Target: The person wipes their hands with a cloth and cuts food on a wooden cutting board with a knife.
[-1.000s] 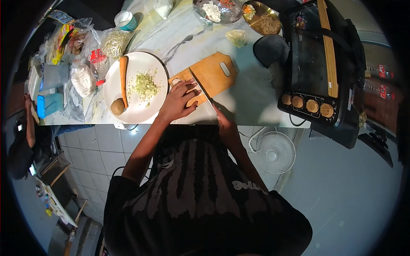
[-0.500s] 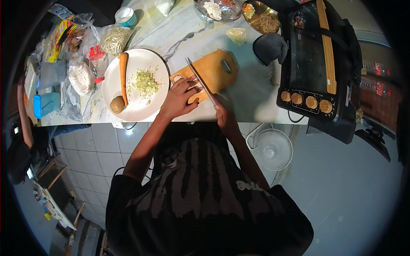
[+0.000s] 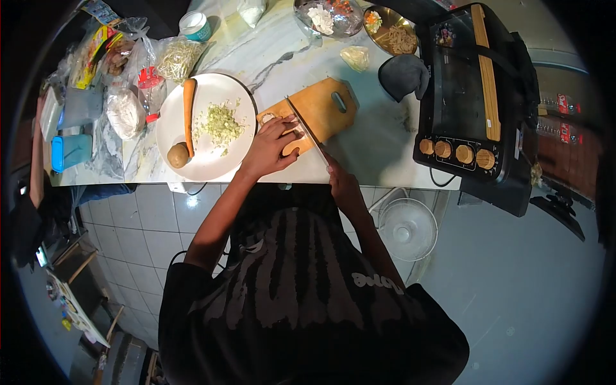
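Left hand: laid on the near-left part of the cutting board (image 3: 330, 122), fingers bent and a little apart, thumb out toward the knife; left hand (image 3: 265, 154) set beside the blade (whether anything is pinched under the fingertips cannot be told)
Right hand: closed around the knife handle at the near edge of the desk (image 3: 273, 67); right hand (image 3: 344, 186) partly shadowed
Knife: held aslant over the board, knife (image 3: 308, 130) pointed away from the body, blade just right of the left fingers
Pale piece: seen on the board's left corner, pale piece (image 3: 267, 117) partly covered by the left hand
Plate: set left of the board, plate (image 3: 217, 86) loaded with chopped greens (image 3: 222, 124), a carrot (image 3: 188, 112) and a round brown item (image 3: 178, 155), the last two touching
Far side: a brass-coloured bowl (image 3: 384, 36) with shredded and diced food, near a dark mitt (image 3: 404, 77)
Right end: occupied by a black oven (image 3: 465, 90) with wooden knobs
Left end: crowded with bags, a blue-lidded container (image 3: 72, 153) among them
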{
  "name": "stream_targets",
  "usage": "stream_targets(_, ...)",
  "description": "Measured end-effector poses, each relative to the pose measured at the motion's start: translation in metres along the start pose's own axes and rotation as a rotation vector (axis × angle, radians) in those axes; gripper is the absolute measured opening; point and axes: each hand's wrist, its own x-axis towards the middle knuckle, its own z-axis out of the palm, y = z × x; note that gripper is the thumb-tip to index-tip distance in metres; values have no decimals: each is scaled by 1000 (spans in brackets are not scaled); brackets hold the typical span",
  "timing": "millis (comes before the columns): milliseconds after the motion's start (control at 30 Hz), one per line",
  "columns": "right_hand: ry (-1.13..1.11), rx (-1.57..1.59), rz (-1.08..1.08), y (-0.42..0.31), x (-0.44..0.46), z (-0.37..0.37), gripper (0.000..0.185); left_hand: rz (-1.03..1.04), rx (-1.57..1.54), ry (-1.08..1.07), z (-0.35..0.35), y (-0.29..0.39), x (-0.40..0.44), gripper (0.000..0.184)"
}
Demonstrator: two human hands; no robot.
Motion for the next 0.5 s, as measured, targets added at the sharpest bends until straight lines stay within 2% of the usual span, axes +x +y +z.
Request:
stream_targets(133, 33, -88, -108, 12, 15, 8, 56, -15, -7, -5, 0, 0, -1, 32)
stream_targets(267, 0, 20, -34, 5, 3, -2, 57, -4, -11, -4, 1, -2, -1, 32)
stream_targets(333, 77, -38, -173, 4, 8, 5, 58, 7, -17, 29, 2, -1, -1, 35)
stream_targets(500, 7, -58, -30, -6, 7, 1, 59, -4, -36, 26, 3, -3, 0, 34)
